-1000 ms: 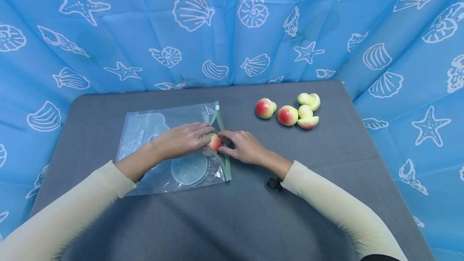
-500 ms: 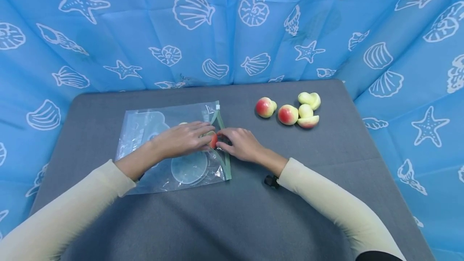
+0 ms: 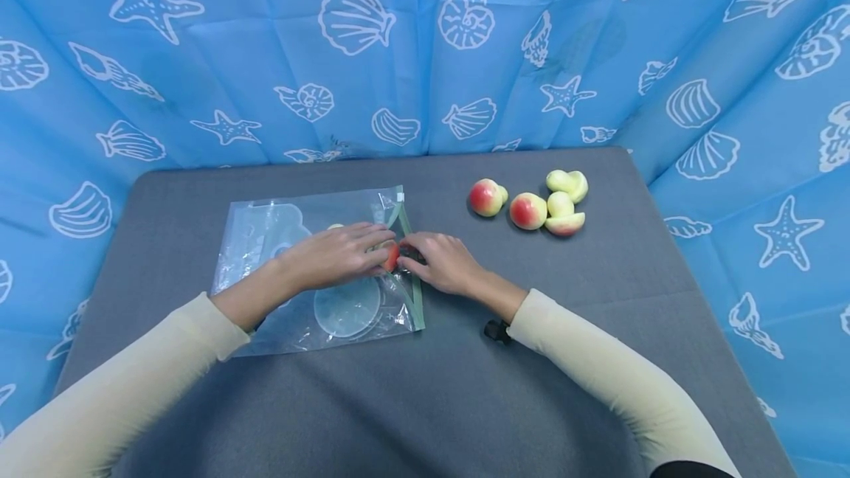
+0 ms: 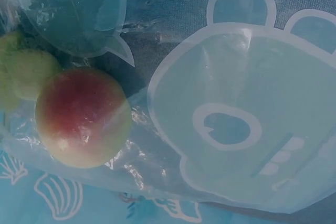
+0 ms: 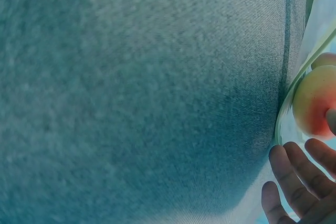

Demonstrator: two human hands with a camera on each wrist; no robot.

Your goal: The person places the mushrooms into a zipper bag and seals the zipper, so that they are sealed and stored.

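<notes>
A clear zip bag [image 3: 348,305] with green edging and bear prints lies flat, its mouth to the right. My left hand [image 3: 335,253] reaches over the bag and grips the upper lip of its mouth, pulling it back. A red-and-yellow peach [image 3: 392,255] sits in the mouth, partly hidden by the left fingers. My right hand [image 3: 441,260] is at the opening; in the right wrist view its thumb touches the peach [image 5: 315,100] while the other fingers are spread loosely. In the left wrist view, a peach [image 4: 84,119] with a pale yellow lobe [image 4: 34,72] shows through the plastic.
Several more red-and-yellow peaches stand at the back right, among them one peach [image 3: 487,198] apart from a cluster with another peach [image 3: 527,211] in it. A grey cloth covers the table [image 3: 372,404]. A blue curtain [image 3: 425,65] with shell prints borders the table.
The peach has shifted slightly left, further into the bag mouth, and the right hand has moved left with it. The left hand has stayed nearly still on the bag.
</notes>
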